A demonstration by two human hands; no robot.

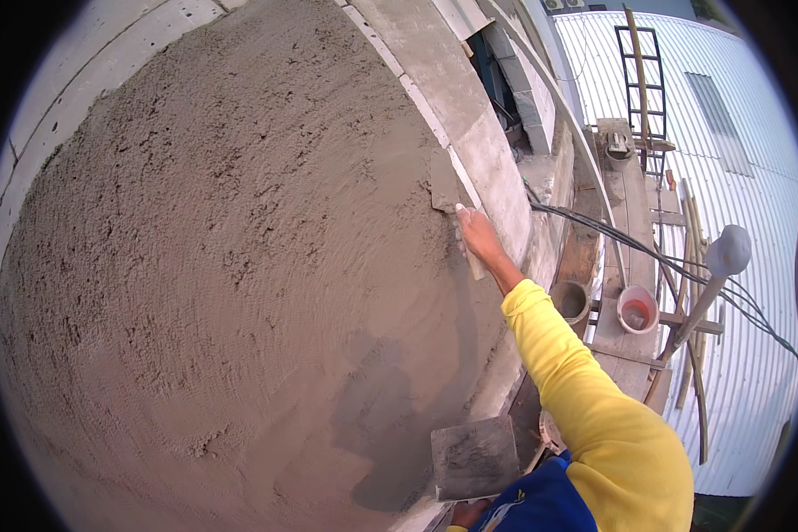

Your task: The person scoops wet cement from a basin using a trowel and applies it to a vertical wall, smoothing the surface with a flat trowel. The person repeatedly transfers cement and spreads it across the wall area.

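My right hand (481, 238), at the end of a yellow sleeve, is closed round the handle of a plastering trowel (446, 184). The trowel's blade lies against the wet grey mortar (239, 222), along its right border beside a pale strip of wall. Low in the picture, my left hand (470, 512) shows only in part at the lower edge of a square hawk (476, 457) and grips it; its fingers are mostly hidden. Dark mortar smears cover the hawk's face. The mortar is smoother near the trowel and at the bottom, rougher toward the upper left.
On the right, a plank scaffold (625, 204) carries a grey bucket (571, 301) and a pinkish bucket (637, 310). Dark cables (612, 232) cross it near a leaning grey pole with a rounded head (727, 253). Beyond are a black metal ladder (645, 80) and corrugated metal sheeting (754, 372).
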